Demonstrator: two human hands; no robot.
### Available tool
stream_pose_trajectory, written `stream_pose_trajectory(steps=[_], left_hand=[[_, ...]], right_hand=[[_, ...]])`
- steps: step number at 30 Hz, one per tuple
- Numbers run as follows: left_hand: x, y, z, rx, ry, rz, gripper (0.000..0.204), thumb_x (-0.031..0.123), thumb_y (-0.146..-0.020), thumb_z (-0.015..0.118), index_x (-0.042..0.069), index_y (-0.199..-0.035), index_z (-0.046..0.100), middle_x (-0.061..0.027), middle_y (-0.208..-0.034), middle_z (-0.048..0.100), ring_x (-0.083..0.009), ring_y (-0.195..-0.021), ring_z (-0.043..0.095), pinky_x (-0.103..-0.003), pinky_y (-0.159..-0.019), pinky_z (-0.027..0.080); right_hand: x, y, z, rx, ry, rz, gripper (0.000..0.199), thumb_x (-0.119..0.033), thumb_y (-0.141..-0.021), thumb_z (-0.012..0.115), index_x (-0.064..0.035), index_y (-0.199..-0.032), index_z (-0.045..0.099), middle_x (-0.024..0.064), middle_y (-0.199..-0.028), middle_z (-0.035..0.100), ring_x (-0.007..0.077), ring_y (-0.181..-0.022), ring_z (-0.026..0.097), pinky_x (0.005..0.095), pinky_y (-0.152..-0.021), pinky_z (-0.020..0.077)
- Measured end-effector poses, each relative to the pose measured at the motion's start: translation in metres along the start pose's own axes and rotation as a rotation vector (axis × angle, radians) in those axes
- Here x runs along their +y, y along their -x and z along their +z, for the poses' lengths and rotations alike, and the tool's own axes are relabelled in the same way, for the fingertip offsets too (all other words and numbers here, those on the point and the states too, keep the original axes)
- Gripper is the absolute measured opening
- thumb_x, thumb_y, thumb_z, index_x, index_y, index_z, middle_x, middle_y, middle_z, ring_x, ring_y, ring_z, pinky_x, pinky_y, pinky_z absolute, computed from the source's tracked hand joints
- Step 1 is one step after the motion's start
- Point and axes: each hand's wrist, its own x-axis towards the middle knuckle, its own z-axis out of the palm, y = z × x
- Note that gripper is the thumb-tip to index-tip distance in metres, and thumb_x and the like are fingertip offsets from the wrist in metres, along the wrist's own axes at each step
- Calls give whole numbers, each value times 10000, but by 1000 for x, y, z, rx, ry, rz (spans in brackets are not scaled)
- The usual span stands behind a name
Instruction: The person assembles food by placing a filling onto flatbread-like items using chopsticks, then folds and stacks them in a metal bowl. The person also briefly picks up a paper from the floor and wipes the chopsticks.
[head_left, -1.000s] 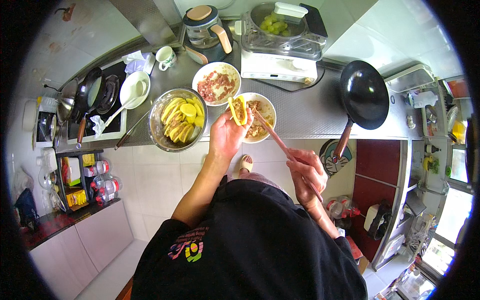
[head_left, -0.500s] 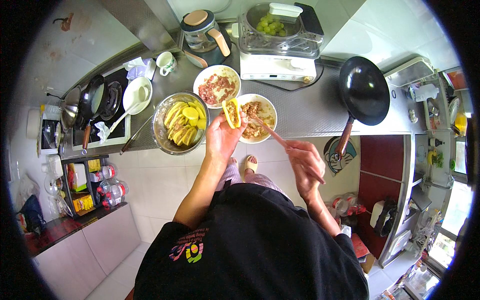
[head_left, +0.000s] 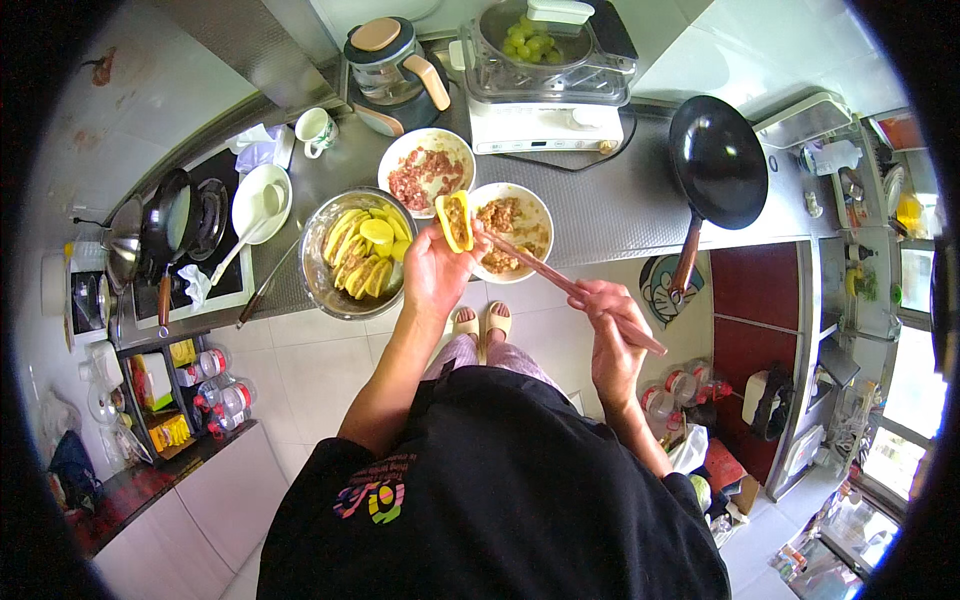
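While a steel bowl of slices stands to the left on the table, I see the left hand gripping one meat-filled slice; the chopsticks have just swung over to it from the right white bowl, so the work now seems centred there. The right hand is closed round the chopsticks.

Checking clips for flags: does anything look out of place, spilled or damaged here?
The black wok stands out slightly: its brown handle juts past the front edge of the counter, where it could be knocked. The metal basin also seems to overhang that edge. I see no clear spill or damage.
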Motion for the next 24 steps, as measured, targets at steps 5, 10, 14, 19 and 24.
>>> stream_pose_trajectory(steps=[5,10,14,19,24], left_hand=[[8,-4,4,7,0,-19,373,148,-955,470,-38,-1265,564,-192,-1132,636,-301,-1039,598,-464,-954,475],[12,-7,3,95,-35,9,407,151,-936,467,-91,-1260,510,-210,-1100,588,-297,-1000,539,-425,-916,460],[23,-10,-9,35,13,-21,418,151,-923,477,-114,-1244,510,-221,-1126,589,-315,-1026,542,-432,-935,465],[31,-5,-21,43,-49,-18,427,153,-917,498,-86,-1271,519,-211,-1134,583,-314,-1032,544,-433,-935,459],[27,-4,-19,212,8,28,437,138,-909,518,-76,-1290,490,-195,-1123,531,-289,-996,502,-413,-910,442]], right_hand=[[8,-3,1,174,-329,115,138,-20,-978,508,33,-1067,599,214,-1195,595,326,-1089,636,457,-975,545],[33,-12,-18,274,-359,172,162,-28,-984,510,57,-1093,595,213,-1204,616,304,-1110,644,430,-993,548],[84,-25,-36,236,-66,287,160,-20,-965,560,65,-1082,630,179,-1134,662,262,-1050,670,358,-941,572],[156,-35,-54,292,-123,410,166,-48,-948,599,53,-1074,638,144,-1087,673,229,-1001,669,353,-916,567],[202,-45,-68,293,-270,577,225,-229,-983,646,-52,-1121,628,18,-902,634,120,-763,598,274,-726,540]])
